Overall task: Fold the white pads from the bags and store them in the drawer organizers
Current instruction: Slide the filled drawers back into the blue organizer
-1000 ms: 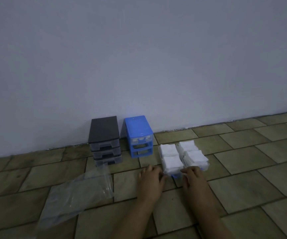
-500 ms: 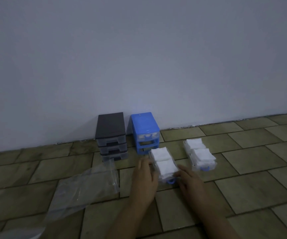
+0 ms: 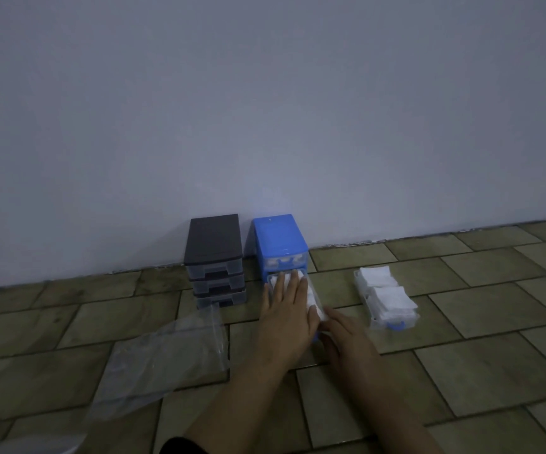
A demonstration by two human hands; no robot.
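Pressing flat on the pads (image 3: 314, 298), your left hand (image 3: 286, 311) lies over the drawer (image 3: 318, 335) that sits half inside the blue organizer (image 3: 279, 244), in its middle slot. Its fingers (image 3: 292, 283) are straight and close together, their tips reaching the organizer's front. Your right hand (image 3: 347, 342) is at the drawer's near end, by its blue handle; the fingers look loosely bent against it, but blur keeps me from telling whether they grip it or merely push.

A second drawer (image 3: 386, 301) (clear, also with a blue handle) rests on the floor (image 3: 478, 355) to the right, well apart from your hands, and it is packed with folded white pads in two stacks. The top slot of the blue organizer shows white through its clear front.

Just left of the blue organizer stands a black organizer (image 3: 215, 257) with three clear drawers, all pushed in. Both units stand against the wall (image 3: 265, 109). A crumpled clear bag (image 3: 166, 358) lies on the tiles to the left of your left forearm.
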